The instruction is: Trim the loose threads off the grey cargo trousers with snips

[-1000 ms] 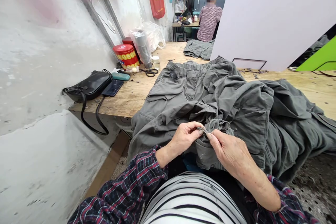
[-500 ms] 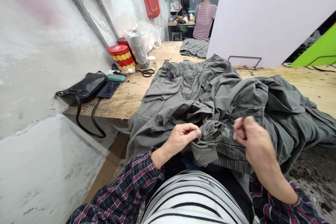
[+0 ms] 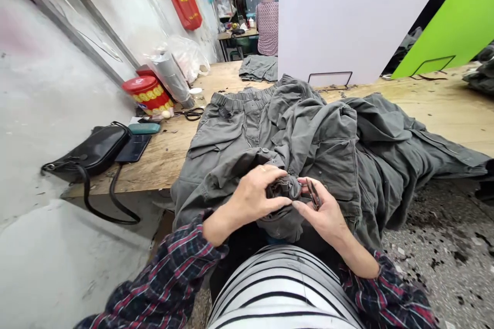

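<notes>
We have our left hand curled closed over a bunched fold of the grey cargo trousers, drawn off the bench to our lap; our right hand pinches a small dark metal tool just beside it.

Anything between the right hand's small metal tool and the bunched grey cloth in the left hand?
Nothing visible. The small dark metal tool in the right hand sits just beside the bunched grey trouser fabric gripped by the left hand, with no other object between them.
</notes>
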Demonstrator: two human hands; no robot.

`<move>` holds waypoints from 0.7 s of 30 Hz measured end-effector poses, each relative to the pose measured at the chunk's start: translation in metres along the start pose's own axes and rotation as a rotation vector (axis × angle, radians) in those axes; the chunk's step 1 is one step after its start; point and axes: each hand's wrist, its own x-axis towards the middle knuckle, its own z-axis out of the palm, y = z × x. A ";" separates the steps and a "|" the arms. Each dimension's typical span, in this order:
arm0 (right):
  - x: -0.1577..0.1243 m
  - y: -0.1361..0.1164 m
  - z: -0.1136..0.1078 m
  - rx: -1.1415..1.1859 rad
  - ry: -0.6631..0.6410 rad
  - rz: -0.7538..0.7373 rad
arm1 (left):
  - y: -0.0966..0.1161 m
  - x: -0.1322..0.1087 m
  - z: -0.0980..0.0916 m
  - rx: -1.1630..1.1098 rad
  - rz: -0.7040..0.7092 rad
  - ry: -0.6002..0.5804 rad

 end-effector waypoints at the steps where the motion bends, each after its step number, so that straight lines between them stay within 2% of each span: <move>1: 0.002 0.000 0.002 -0.023 0.011 -0.035 | 0.001 0.002 0.008 0.057 0.018 -0.051; 3: 0.005 0.002 0.002 -0.078 0.034 -0.071 | -0.002 0.003 0.020 0.094 0.001 -0.041; 5: 0.007 0.004 -0.005 -0.140 0.010 -0.069 | -0.008 0.000 0.028 0.066 0.000 0.039; 9: 0.013 -0.001 -0.025 -0.199 -0.138 -0.048 | -0.019 -0.013 0.034 0.020 0.182 0.184; 13: 0.024 -0.006 -0.021 -0.269 -0.054 -0.135 | -0.021 -0.020 0.042 0.057 0.345 0.242; 16: 0.029 -0.006 -0.015 -0.199 -0.034 -0.184 | -0.023 -0.024 0.045 0.099 0.416 0.273; 18: 0.025 -0.010 -0.022 -0.087 -0.035 -0.103 | -0.026 -0.027 0.045 0.093 0.394 0.289; 21: 0.009 -0.022 -0.054 0.086 -0.092 0.049 | -0.030 -0.031 0.043 0.066 0.285 0.300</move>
